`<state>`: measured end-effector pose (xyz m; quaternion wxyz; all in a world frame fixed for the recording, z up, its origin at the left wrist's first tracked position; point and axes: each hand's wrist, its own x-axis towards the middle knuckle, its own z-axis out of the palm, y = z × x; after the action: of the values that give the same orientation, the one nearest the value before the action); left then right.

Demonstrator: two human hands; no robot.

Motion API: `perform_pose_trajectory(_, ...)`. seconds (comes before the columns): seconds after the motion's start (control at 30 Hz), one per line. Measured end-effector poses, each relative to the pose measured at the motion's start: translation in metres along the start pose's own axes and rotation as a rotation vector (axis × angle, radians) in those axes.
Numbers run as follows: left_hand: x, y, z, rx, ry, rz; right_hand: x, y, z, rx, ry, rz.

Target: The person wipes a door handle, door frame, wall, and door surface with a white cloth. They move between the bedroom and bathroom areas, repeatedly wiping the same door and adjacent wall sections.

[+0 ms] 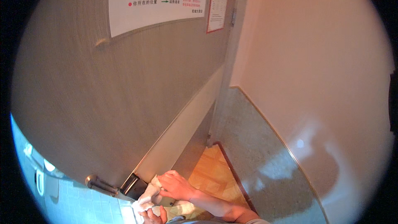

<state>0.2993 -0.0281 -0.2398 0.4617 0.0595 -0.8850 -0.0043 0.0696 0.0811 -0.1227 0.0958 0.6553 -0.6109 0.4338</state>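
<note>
A pale, crumpled cloth is bunched between my hands, beside the edge of an open grey-brown door. My right hand has its fingers over the cloth's upper end, next to the dark lock plate. At the bottom rim, my left hand curls its fingers at the cloth's lower end; part of this hand is cut off by the picture's edge. Left of the lock plate, a metal lever handle sticks out from the door.
A printed floor plan and a red-bordered notice are fixed to the door. Hinges line its far edge. On the right stands a wall with a grey lower panel. Parquet-patterned floor lies below. A bluish tiled area shows lower left.
</note>
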Motion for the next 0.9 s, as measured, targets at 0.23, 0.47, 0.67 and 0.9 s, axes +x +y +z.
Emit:
perform_pose_trajectory(0.23,0.079,0.109,-0.004,0.103,-0.227,-0.269,-0.015,0.014,-0.024,0.322,0.135,0.225)
perform_pose_trajectory(0.47,0.133,0.15,0.013,0.391,-0.101,-0.078,-0.028,0.005,-0.103,0.488,0.279,0.291)
perform_pose_trajectory(0.67,0.251,0.155,-0.02,0.663,0.035,0.276,0.013,0.012,-0.196,0.608,0.153,0.344)
perform_pose_trajectory(0.9,0.405,0.156,-0.076,0.831,0.024,0.219,0.097,0.018,-0.288,1.073,-0.05,0.209)
